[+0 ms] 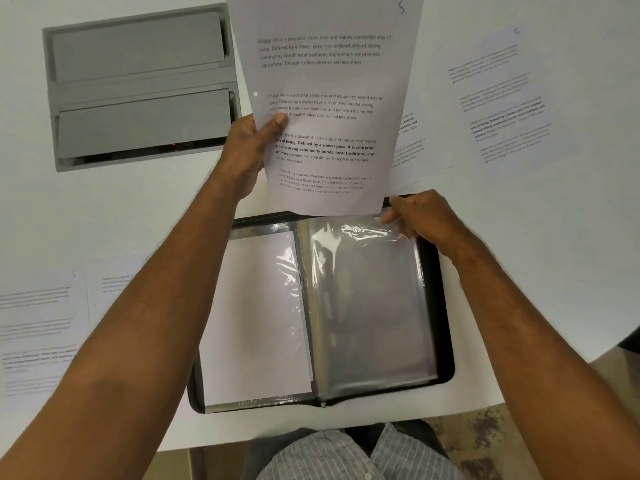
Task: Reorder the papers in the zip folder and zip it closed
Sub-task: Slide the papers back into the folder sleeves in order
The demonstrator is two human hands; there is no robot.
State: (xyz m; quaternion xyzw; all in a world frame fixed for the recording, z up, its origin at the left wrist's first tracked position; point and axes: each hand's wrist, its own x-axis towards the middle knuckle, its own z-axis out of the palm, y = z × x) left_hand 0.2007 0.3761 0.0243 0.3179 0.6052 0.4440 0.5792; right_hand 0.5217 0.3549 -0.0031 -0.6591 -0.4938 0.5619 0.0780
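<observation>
White table (571,237) carrying, large to small: grey tray (138,88) at far-left corner with two long compartments, contents not discernible; black zip folder (445,341) lying open at near edge, white sheet (256,323) inside left plastic sleeve, right sleeve (374,306) apparently without paper; loose printed pages at left edge (38,327) and toward far-right (502,98). Held upright above folder's far edge: printed sheet (329,105) marked "3", pinched at its left edge by left hand (249,147), thumb on front. Right hand (422,216) pinching top right corner of right sleeve, fingers curled on the plastic.
</observation>
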